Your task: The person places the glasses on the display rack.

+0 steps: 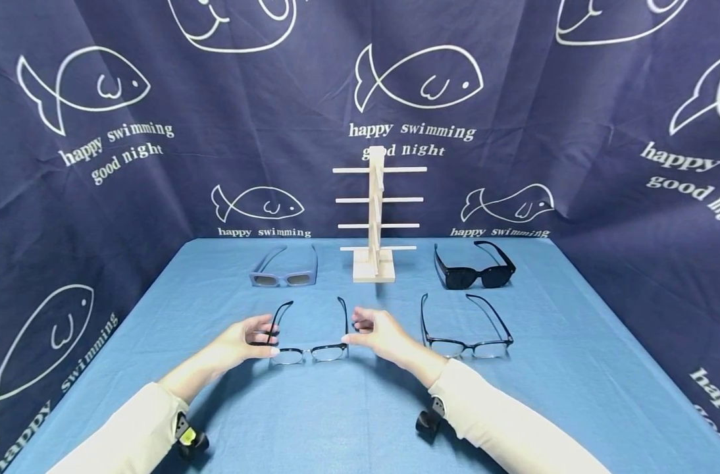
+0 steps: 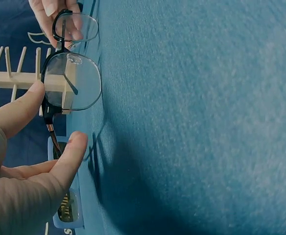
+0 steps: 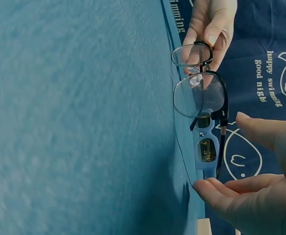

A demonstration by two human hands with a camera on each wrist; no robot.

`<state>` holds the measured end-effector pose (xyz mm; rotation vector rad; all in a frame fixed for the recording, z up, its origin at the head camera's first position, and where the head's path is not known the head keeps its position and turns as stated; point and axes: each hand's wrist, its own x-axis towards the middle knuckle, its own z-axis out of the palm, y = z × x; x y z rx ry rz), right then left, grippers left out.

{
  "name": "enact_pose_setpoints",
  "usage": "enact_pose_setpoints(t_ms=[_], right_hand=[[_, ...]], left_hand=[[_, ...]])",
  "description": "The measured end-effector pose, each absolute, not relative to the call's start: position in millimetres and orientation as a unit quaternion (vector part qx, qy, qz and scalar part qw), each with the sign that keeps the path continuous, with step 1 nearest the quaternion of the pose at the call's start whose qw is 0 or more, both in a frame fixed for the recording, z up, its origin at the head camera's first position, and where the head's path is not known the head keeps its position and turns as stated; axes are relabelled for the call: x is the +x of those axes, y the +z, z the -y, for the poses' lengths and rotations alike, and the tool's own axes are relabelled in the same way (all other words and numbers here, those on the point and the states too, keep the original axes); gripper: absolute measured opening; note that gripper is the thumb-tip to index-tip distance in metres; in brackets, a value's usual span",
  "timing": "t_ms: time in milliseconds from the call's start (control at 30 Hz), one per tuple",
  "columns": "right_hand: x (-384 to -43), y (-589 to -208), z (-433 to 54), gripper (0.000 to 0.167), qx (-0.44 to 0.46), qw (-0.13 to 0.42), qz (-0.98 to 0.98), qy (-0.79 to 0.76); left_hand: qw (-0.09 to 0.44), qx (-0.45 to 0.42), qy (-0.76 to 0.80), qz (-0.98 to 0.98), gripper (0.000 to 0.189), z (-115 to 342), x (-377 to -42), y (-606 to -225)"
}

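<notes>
Clear-lensed eyeglasses (image 1: 308, 354) with black upper rims stand on the blue cloth, temples pointing back. My left hand (image 1: 241, 342) is at their left corner, its thumb tip at the frame and its other fingers beside the left temple. A wide gap separates that thumb from the fingers in the left wrist view; whether the thumb presses the rim is unclear. On the other side, my right hand (image 1: 384, 334) has thumb and fingers spread around the right hinge. The right wrist view shows its thumb (image 3: 248, 125) apart from the frame and its fingertips (image 3: 209, 191) close to the temple.
Behind the eyeglasses stands a wooden rack (image 1: 376, 217) with several crossbars. Blue-grey sunglasses (image 1: 283, 279) lie at back left, black sunglasses (image 1: 480, 276) at back right. Black-framed eyeglasses (image 1: 470, 349) lie right of my right hand. A dark fish-print curtain (image 1: 419, 79) hangs behind.
</notes>
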<state>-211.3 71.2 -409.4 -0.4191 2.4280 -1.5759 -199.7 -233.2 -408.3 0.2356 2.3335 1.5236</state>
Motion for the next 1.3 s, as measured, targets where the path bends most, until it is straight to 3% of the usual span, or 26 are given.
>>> enact_pose_setpoints(t_ms=[1300], right_hand=[[-204, -419, -62, 0.057, -0.109, 0.150, -0.759, -0.625]], left_hand=[[0.188, 0.026, 0.631, -0.753, 0.070, 224, -185, -405]])
